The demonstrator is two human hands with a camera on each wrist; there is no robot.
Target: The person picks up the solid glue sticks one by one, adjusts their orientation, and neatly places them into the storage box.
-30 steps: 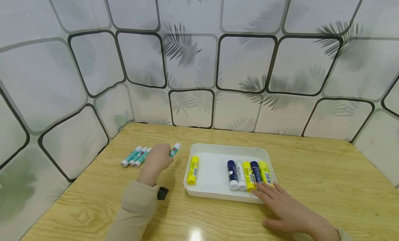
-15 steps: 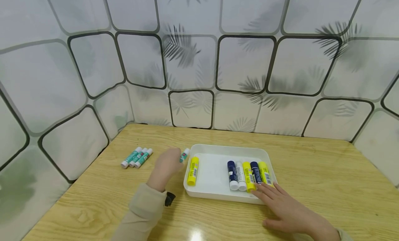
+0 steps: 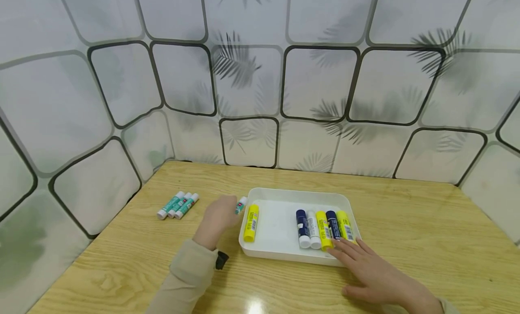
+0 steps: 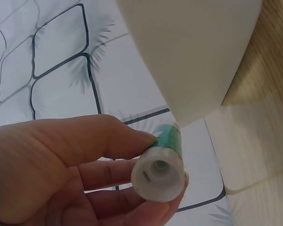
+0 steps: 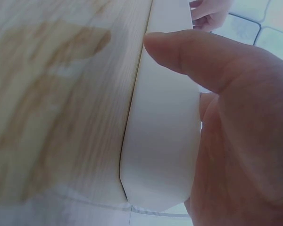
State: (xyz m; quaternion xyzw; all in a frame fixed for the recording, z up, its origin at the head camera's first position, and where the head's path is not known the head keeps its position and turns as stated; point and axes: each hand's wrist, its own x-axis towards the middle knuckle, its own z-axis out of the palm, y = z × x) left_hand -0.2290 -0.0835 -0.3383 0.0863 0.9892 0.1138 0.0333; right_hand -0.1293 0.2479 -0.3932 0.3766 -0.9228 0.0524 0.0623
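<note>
My left hand [image 3: 217,219] pinches a small green glue stick with a white cap [image 3: 240,205], just beside the left wall of the white tray [image 3: 280,256]. In the left wrist view, thumb and fingers hold this glue stick [image 4: 167,136], its hollow white end facing the camera. My right hand [image 3: 373,269] rests over the tray's front right corner, fingers extended across the rim. From the right wrist, the thumb lies apart from the fingers along the tray's outer wall [image 5: 160,136]. Inside the tray, a yellow glue stick [image 3: 251,222] lies by the left wall.
A row at the tray's right holds a dark blue glue stick [image 3: 302,228], a white one [image 3: 313,229], a yellow one [image 3: 323,229], another dark blue one [image 3: 332,223] and a yellow-green one [image 3: 345,224]. Three green glue sticks [image 3: 178,205] lie on the wooden table [image 3: 122,260] at left.
My left hand has carried the green glue stick rightward, from near the three others up to the tray's left edge, then barely moved. My right hand stays in place.
</note>
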